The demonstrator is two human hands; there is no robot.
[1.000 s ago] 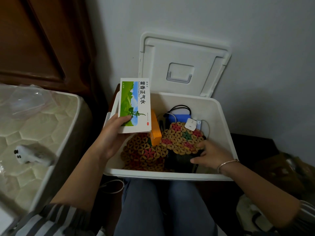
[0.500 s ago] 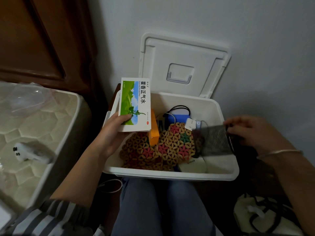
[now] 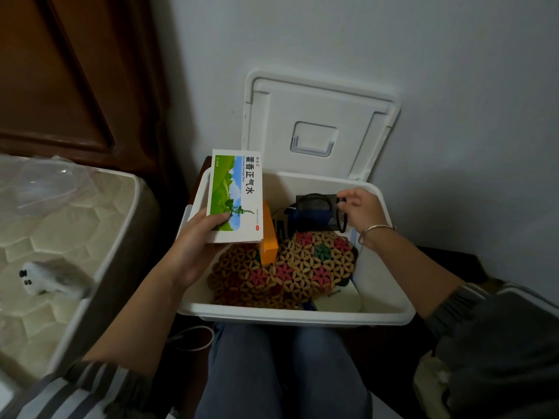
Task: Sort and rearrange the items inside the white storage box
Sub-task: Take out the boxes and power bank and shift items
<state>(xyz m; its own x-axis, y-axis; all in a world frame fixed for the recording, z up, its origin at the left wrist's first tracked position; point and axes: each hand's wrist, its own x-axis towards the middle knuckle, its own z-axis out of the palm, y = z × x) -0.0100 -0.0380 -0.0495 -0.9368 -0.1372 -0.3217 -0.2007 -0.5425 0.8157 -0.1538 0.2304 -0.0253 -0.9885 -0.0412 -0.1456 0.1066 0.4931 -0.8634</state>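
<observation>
The white storage box (image 3: pixel 390 300) stands open on the floor before my knees, its lid (image 3: pixel 317 125) leaning on the wall. My left hand (image 3: pixel 193 249) holds a green-and-white medicine carton (image 3: pixel 236 195) upright over the box's left side. My right hand (image 3: pixel 361 211) grips a black mesh cup (image 3: pixel 317 211) lying on its side at the back of the box. Inside lie colourful woven flower-pattern mats (image 3: pixel 299 267), an orange carton (image 3: pixel 269 234) standing on edge, a blue item behind the mesh cup, and a round white object (image 3: pixel 338 299) at the front right.
A quilted mattress (image 3: pixel 60 237) sits left of the box, with a small white plug-like device (image 3: pixel 36 276) and a clear plastic bag (image 3: pixel 48 179) on it. A dark wooden door is at the upper left. A pale bag (image 3: pixel 429 385) lies on the floor at the right.
My right hand pulled the black mesh cup out from the box's front right, swung it out to the right, then brought it back to the rear of the box. The left hand stayed still.
</observation>
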